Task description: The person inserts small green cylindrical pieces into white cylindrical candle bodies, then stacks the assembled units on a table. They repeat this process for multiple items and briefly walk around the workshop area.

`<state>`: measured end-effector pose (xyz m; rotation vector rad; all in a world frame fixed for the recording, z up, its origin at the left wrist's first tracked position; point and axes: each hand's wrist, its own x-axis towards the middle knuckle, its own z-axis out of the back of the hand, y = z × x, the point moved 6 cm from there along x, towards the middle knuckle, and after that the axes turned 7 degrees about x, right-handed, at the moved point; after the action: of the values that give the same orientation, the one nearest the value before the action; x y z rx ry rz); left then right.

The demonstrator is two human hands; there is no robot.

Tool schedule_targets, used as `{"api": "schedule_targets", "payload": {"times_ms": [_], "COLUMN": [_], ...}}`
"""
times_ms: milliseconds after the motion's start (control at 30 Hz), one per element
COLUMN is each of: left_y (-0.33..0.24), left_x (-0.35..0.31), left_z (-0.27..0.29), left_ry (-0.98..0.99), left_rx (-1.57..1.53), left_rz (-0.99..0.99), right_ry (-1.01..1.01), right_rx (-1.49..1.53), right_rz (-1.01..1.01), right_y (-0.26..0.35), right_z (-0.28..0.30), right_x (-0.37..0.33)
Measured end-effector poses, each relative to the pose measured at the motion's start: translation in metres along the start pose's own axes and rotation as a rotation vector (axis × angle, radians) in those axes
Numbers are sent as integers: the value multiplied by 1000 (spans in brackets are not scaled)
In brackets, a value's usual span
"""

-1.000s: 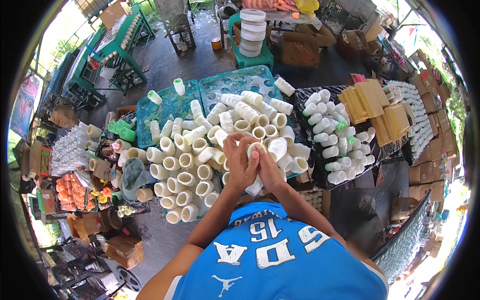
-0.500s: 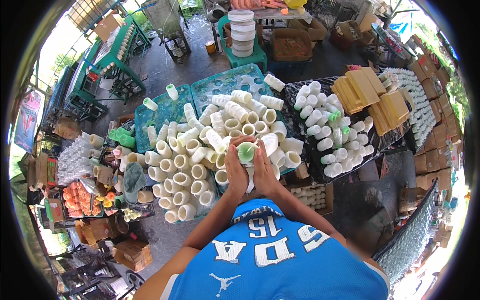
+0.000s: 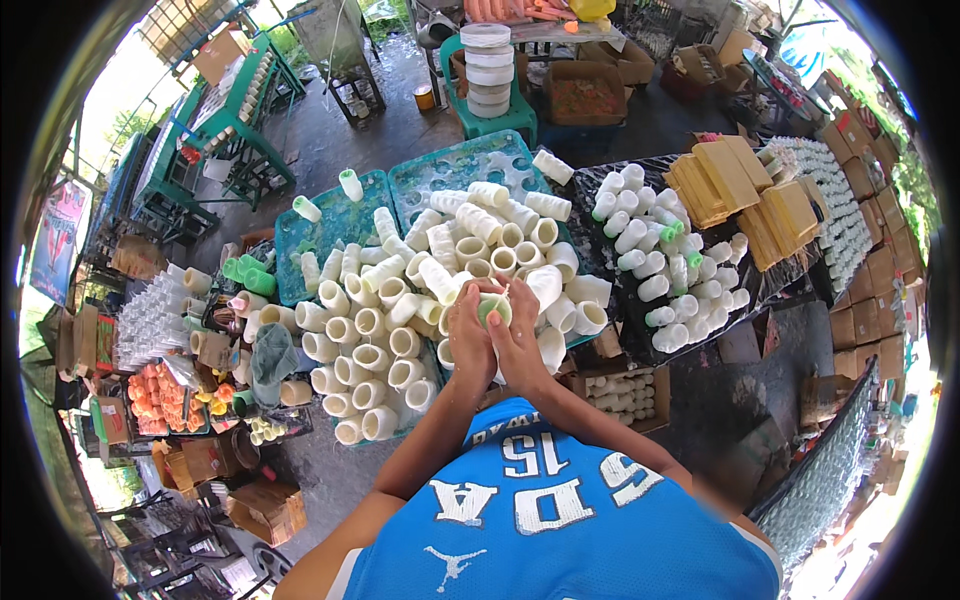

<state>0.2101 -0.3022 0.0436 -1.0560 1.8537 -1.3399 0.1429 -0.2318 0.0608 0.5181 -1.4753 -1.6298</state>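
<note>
Left hand (image 3: pixel 470 337) and right hand (image 3: pixel 518 347) curl around, gripping a pale green piece (image 3: pixel 491 306), its sides hidden, hollow off-white tubes (image 3: pixel 479 222), some ribbed, heaped to the near edges of teal trays (image 3: pixel 362 207)

Single view: wide fisheye, left one of the pair on my head, tilted down and somewhat forward. Picture upright, unmirrored. Nearest the lens, lower middle: my bright blue jersey with white lettering (image 3: pixel 590 550). My bare left hand (image 3: pixel 469 337) and bare right hand (image 3: pixel 520 340) sit a little farther off, near centre. Beyond the far edge of the mottled teal plastic tray (image 3: pixel 430 178), a green plastic chair (image 3: pixel 518 127), well off. Stacked brown cardboard boxes (image 3: pixel 865 283) bend along the right rim.
</note>
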Motion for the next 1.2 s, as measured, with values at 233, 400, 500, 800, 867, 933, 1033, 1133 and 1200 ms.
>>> {"api": "schedule_targets", "payload": {"times_ms": [233,400,500,800,867,933,1033,1133,1200], "left_y": [-15,-17,-28,-49,-41,-25,-12,4,11], "left_x": [-7,-20,-19,-16,-11,-2,7,12,10], "left_z": [-16,-19,-16,-14,-4,7,10,-7,-20], "left_ry": [30,238,287,118,25,-82,-31,112,232], "left_rx": [528,303,292,-122,-229,-344,-429,-636,-708], "left_rz": [-257,-132,-162,-203,-118,-40,17,191,270], "right_ry": [17,-44,-40,-25,-42,-79,-75,-191,-235], "right_rx": [563,334,274,224,217,285,260,111,-24], "right_rz": [-223,-70,-3,67,46,-7,-75,22,222], "right_y": [-7,-2,12,47,43,31,25,41,51], "right_z": [3,17,29,46,43,34,28,40,47], "right_x": [13,16,20,27,26,24,21,21,21]}}
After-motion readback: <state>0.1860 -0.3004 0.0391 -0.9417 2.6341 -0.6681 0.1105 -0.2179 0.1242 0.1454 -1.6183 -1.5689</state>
